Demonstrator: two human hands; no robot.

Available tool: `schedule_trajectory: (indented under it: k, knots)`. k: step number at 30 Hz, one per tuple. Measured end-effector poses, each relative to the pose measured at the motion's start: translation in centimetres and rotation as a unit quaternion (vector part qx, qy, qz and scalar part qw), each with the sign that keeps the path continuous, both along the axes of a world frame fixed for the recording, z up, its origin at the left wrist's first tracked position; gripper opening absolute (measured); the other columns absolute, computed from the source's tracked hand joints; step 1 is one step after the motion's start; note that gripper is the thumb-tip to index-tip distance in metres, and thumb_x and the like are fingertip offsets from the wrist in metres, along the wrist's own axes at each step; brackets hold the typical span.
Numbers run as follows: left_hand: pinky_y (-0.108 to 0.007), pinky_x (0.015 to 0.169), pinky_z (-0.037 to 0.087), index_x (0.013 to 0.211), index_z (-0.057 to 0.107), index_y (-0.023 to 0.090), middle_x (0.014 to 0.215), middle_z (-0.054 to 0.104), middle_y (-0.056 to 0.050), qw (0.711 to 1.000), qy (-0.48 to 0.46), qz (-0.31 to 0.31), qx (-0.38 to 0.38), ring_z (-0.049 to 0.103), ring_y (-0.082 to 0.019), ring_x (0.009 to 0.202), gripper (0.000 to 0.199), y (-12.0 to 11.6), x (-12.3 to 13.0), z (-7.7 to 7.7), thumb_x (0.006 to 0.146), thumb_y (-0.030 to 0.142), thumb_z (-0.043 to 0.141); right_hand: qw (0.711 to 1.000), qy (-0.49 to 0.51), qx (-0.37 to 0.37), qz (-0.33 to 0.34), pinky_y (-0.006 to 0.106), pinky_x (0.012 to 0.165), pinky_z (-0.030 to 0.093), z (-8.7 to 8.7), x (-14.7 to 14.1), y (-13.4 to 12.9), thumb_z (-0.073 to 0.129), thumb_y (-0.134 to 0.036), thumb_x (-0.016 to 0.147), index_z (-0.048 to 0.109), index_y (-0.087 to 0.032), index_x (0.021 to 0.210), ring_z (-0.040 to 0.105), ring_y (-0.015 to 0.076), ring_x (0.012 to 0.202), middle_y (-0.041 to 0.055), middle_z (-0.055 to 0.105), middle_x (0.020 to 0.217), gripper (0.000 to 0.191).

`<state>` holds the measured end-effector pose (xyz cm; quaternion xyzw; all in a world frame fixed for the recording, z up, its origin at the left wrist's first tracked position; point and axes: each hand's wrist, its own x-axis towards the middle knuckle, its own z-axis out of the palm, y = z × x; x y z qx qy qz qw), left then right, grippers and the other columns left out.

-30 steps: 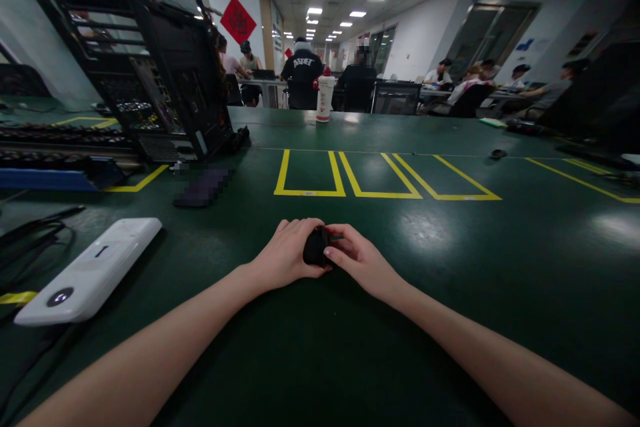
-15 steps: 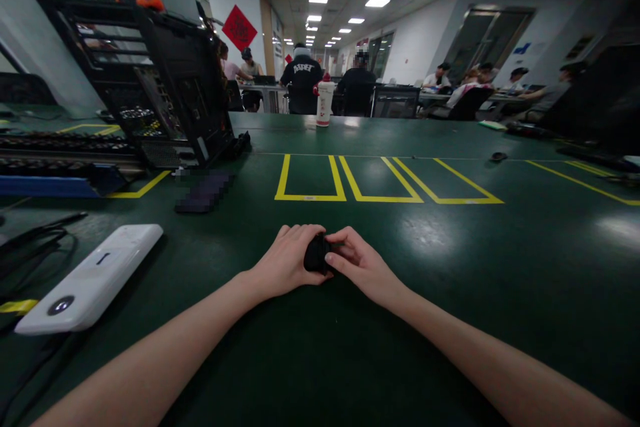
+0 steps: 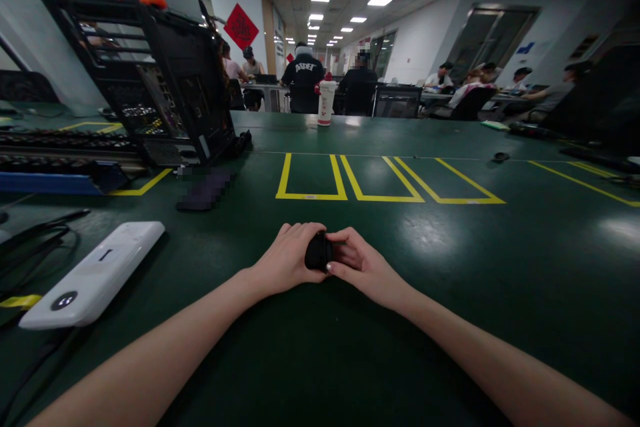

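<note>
Between my two hands, over the middle of the green table, is a small black rounded object [image 3: 316,253]; its exact kind does not show. My left hand [image 3: 284,259] wraps round it from the left, fingers over the top and thumb underneath. From the right, my right hand [image 3: 363,263] pinches its edge, with the thumb at the lower right and the fingertips at the upper right. The far side of the object is hidden by my fingers.
A white power bank [image 3: 95,273] with a cable lies at the left, near a dark blurred flat thing [image 3: 206,190]. Behind stands an open black computer case [image 3: 175,93]. Yellow tape outlines [image 3: 310,197] mark the table; a white cup [image 3: 326,103] stands at its far edge. People sit beyond.
My right thumb has slid slightly down along the black object's edge, and more of that edge shows. The left hand keeps its grip. The whole view has shifted very slightly.
</note>
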<state>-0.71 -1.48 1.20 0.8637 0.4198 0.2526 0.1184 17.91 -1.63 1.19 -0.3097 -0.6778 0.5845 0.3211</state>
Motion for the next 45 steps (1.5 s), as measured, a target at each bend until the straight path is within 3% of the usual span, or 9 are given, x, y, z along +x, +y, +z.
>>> schedule_trajectory:
  k: [6,13,20,27,34,39,45]
  knots:
    - [-0.036,0.078,0.036,0.114,0.038,0.021,0.106,0.053,-0.005,1.0,0.0,0.001,-0.005,0.051,-0.023,0.093,0.057,0.02,0.0,-0.05,0.068,0.039,0.065,1.0,-0.005,-0.002,-0.02,0.033,0.081,0.051,-0.09,-0.26,0.02,0.052,-0.022,0.08,0.044,-0.023,0.099,0.057,0.0167,0.098,0.002,0.053,0.102,0.021]
    - [-0.036,0.078,0.035,0.113,0.038,0.02,0.107,0.053,-0.007,1.0,0.011,0.0,-0.002,0.051,-0.023,0.094,0.055,-0.04,0.01,0.09,0.068,0.039,0.064,0.999,-0.028,0.008,-0.027,0.036,0.086,0.048,-0.2,-0.26,0.27,0.053,-0.022,0.08,0.043,-0.023,0.11,0.053,0.0187,0.105,0.0049,0.051,0.112,0.031]
    - [-0.036,0.079,0.035,0.114,0.037,0.02,0.107,0.053,-0.006,1.0,0.011,-0.003,0.0,0.05,-0.023,0.094,0.058,0.08,0.04,-0.07,0.067,0.035,0.066,1.0,-0.011,0.009,-0.002,0.036,0.09,0.046,-0.13,0.11,0.13,0.058,-0.018,0.076,0.044,-0.024,0.104,0.055,0.0168,0.103,0.0021,0.052,0.108,0.032]
    - [-0.036,0.078,0.036,0.114,0.038,0.021,0.107,0.053,-0.007,1.0,0.008,-0.004,-0.012,0.05,-0.023,0.094,0.056,-0.07,0.06,0.17,0.069,0.039,0.064,1.0,-0.005,0.005,-0.022,0.033,0.079,0.051,-0.27,-0.2,0.2,0.054,-0.023,0.079,0.045,-0.024,0.1,0.058,0.0169,0.096,0.0019,0.053,0.102,0.022]
    - [-0.036,0.078,0.036,0.113,0.038,0.021,0.106,0.053,-0.006,1.0,0.006,-0.007,-0.009,0.051,-0.023,0.093,0.055,-0.08,-0.05,0.19,0.069,0.038,0.064,0.999,-0.038,0.009,-0.027,0.036,0.086,0.048,0.06,-0.23,0.19,0.053,-0.021,0.08,0.043,-0.023,0.109,0.054,0.0182,0.104,0.0046,0.051,0.111,0.031]
    - [-0.036,0.078,0.035,0.113,0.037,0.021,0.107,0.053,-0.006,1.0,0.008,-0.003,0.003,0.05,-0.023,0.093,0.057,0.07,-0.03,-0.11,0.067,0.036,0.066,1.0,-0.018,0.006,-0.004,0.036,0.087,0.047,-0.02,-0.03,0.21,0.057,-0.019,0.077,0.044,-0.023,0.103,0.056,0.0171,0.101,0.0026,0.053,0.106,0.03]
    - [-0.036,0.077,0.036,0.113,0.037,0.02,0.106,0.053,-0.007,1.0,0.014,-0.001,0.006,0.05,-0.023,0.093,0.057,0.02,0.05,-0.04,0.068,0.039,0.065,1.0,0.002,0.017,-0.022,0.032,0.082,0.05,-0.44,-0.18,0.27,0.055,-0.021,0.078,0.046,-0.023,0.099,0.059,0.0158,0.095,0.0012,0.055,0.099,0.022]
